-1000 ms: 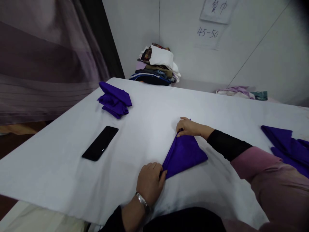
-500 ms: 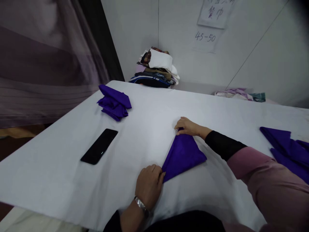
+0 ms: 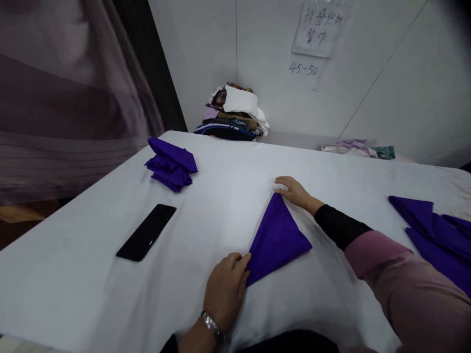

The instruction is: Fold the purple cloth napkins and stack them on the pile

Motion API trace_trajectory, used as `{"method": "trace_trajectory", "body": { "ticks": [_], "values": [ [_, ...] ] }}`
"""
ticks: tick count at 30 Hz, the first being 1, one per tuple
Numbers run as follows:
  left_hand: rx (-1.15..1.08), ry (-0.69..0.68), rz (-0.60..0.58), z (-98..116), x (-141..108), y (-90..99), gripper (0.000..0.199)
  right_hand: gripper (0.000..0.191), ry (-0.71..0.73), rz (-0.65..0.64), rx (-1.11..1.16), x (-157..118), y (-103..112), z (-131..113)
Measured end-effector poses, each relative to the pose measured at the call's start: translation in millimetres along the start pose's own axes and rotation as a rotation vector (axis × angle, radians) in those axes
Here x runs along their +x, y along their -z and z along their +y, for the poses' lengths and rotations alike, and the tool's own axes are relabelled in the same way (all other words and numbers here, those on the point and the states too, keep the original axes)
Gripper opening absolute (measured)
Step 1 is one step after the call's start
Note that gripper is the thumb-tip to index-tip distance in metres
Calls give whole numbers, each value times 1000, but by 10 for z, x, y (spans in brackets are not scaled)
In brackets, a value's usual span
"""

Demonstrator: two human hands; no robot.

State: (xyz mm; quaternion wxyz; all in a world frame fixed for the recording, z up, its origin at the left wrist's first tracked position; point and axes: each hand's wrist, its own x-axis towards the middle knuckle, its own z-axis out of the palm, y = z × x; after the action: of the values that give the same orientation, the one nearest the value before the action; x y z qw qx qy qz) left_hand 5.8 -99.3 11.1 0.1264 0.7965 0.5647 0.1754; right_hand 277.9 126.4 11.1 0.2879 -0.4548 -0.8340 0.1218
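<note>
A purple cloth napkin [image 3: 276, 239] lies folded into a triangle on the white-covered table, its point turned away from me. My left hand [image 3: 227, 288], with a silver bracelet at the wrist, grips the napkin's near left corner between thumb and fingers. At the far point is my right hand [image 3: 294, 191]. Its fingers are apart and slightly curled, with the fingertips at or just above the tip of the cloth and nothing gripped in them.
A black phone [image 3: 146, 233] lies on the table [image 3: 206, 215] to the left. Behind it sits a folded purple cloth bundle [image 3: 172, 164]. More purple cloths [image 3: 436, 228] lie at the right. A clothes pile [image 3: 235, 113] stands by the wall beyond the table.
My right hand has loosened from the napkin's far point, its fingers now spread. The left edge of the napkin lies flatter. My left hand stays at the near corner; the view has tilted up slightly.
</note>
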Motion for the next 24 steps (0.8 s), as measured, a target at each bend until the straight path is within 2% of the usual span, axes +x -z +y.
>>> {"method": "trace_trajectory", "body": {
  "ticks": [2, 3, 6, 8, 11, 15, 20, 24],
  "values": [
    [0, -1, -26, 1, 7, 6, 33, 35, 51, 70, -6, -132, 34, -200],
    [3, -1, -34, 2, 10, 9, 33, 37, 93, 61, 0, -208, 46, -315],
    [18, -2, -45, 3, 15, 11, 34, 47, 239, -153, -8, -403, 60, -611],
    [27, 3, -47, 3, 16, 8, 34, 53, 314, -312, -33, -443, 52, -703],
    [31, 9, -56, 8, 16, 10, 34, 53, 351, -433, -71, -344, 4, -675],
    [26, 15, -67, 14, 20, 24, 35, 53, 336, -511, -112, -138, -129, -531],
    [4, 14, -83, 2, 27, 19, 34, 56, 294, -536, -82, -77, -234, -440],
    [-26, 50, -60, -17, 22, 3, 34, 54, 217, -514, 91, -34, -137, -328]
  ]
}}
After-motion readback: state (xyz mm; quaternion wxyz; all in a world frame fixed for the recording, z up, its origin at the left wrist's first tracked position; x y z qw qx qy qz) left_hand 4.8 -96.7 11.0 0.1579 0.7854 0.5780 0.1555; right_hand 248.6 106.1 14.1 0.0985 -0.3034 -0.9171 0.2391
